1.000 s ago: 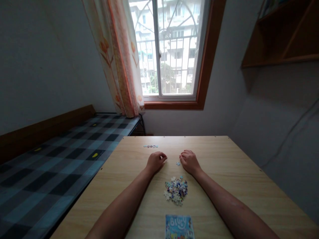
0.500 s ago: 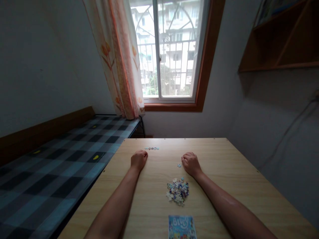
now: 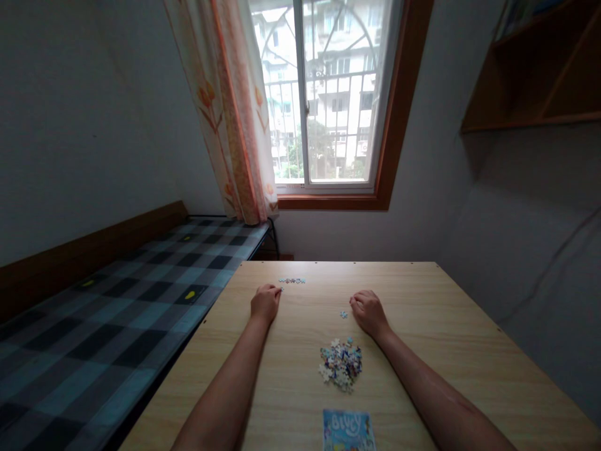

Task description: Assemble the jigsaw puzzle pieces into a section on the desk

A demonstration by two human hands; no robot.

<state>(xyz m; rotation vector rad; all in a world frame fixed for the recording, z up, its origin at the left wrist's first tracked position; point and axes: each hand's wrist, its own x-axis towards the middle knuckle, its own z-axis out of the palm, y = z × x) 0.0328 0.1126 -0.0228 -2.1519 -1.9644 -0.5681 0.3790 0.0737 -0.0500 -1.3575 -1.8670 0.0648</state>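
Your left hand (image 3: 265, 304) is pinching a piece (image 3: 282, 289), right hand (image 3: 370, 311) curled, hold unclear; one row (image 3: 292, 280) is lying past the leftover pile (image 3: 342, 365).

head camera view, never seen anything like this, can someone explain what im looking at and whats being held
There is no machine here: these are a person's own bare hands. Every picture comes from one camera worn on the head, looking forward and down, so both arms reach away from you across a wooden table.

Between the forearms lies a pile of jigsaw pieces. Nearer you is a blue printed item, cut off by the picture's bottom edge. Toward the far edge is a short row of pieces.

The left hand is near that row, with a small piece at its fingertips, seemingly pinched. The right hand is loosely curled beside a single loose piece; whether it holds anything can't be seen.
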